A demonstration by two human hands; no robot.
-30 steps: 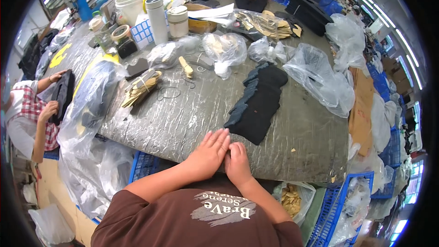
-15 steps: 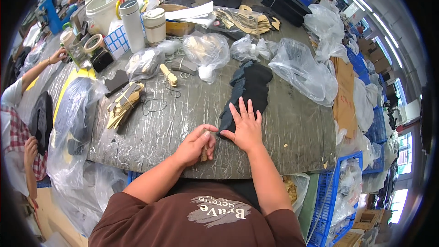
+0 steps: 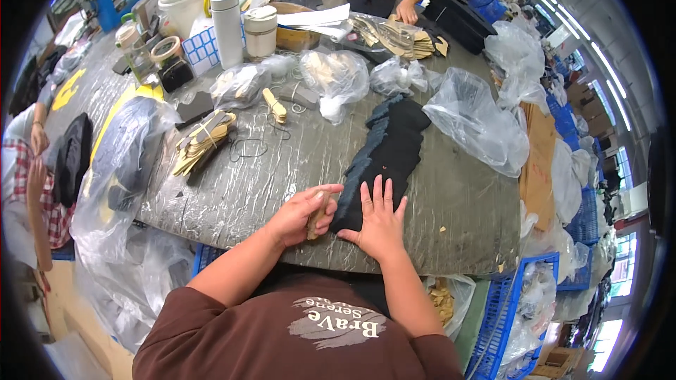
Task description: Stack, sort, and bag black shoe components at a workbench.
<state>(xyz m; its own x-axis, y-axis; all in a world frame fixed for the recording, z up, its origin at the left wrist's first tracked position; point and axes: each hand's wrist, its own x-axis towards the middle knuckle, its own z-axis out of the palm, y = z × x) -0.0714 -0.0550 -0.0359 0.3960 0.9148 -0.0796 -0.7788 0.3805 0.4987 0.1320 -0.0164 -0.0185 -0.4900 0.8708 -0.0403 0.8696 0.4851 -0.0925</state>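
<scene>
A fanned row of overlapping black fabric pieces (image 3: 394, 144) with blue-grey edges runs up the table in front of me. My right hand (image 3: 381, 223) lies flat on its near end, fingers spread. Just left of the row, my left hand (image 3: 307, 214) is closed round a small flat tan-brown piece (image 3: 317, 219), its index finger stretched toward the row's edge. Most of that piece is hidden by the fingers, so its kind cannot be made out.
Bundled tan cut pieces (image 3: 204, 142) lie on the left, near clear plastic bags (image 3: 331, 77). Behind stand a steel flask (image 3: 227, 28), a jar (image 3: 260, 32) and a white bucket (image 3: 189, 3). Blue crates (image 3: 496, 317) flank the right edge. Co-workers sit left and across.
My right hand has slid nearer to me, and the black row now reaches closer to the table's front edge. The view has shifted slightly. Across the table, a co-worker's hand has reached the tan pieces.
</scene>
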